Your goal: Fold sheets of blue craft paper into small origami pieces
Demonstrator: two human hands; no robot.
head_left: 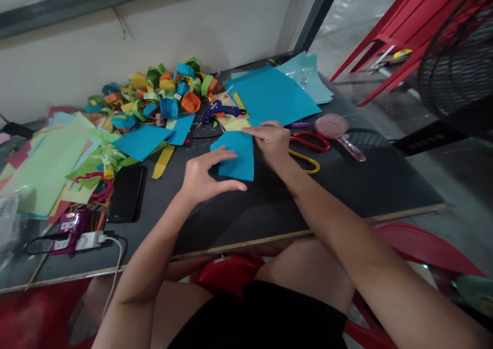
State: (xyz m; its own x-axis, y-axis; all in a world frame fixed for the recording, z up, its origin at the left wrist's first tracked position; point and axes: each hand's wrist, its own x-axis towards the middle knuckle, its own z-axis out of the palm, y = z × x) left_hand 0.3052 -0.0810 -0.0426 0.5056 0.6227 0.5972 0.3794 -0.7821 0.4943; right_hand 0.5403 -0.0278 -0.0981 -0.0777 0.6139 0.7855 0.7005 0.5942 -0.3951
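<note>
A piece of blue paper (241, 159) lies on the dark table in front of me, and it looks folded. My left hand (208, 177) hovers over its left side with thumb and fingers spread, holding nothing. At the paper's upper right corner is my right hand (272, 141), its fingers curled and the index finger stretched along the top edge. The underside of that hand is hidden. Just behind the paper rests a dark blue glue gun (223, 111). Scissors with a red handle loop (311, 141) and a yellow loop lie partly under my right wrist.
A heap of folded coloured paper shapes (169, 94) stands against the wall. Large blue sheets (273, 94) lie at the back right, green sheets (46, 159) at the left. A phone (126, 194), a purple power strip (71, 231), a pink hairbrush (334, 128) and a fan (458, 66) are around.
</note>
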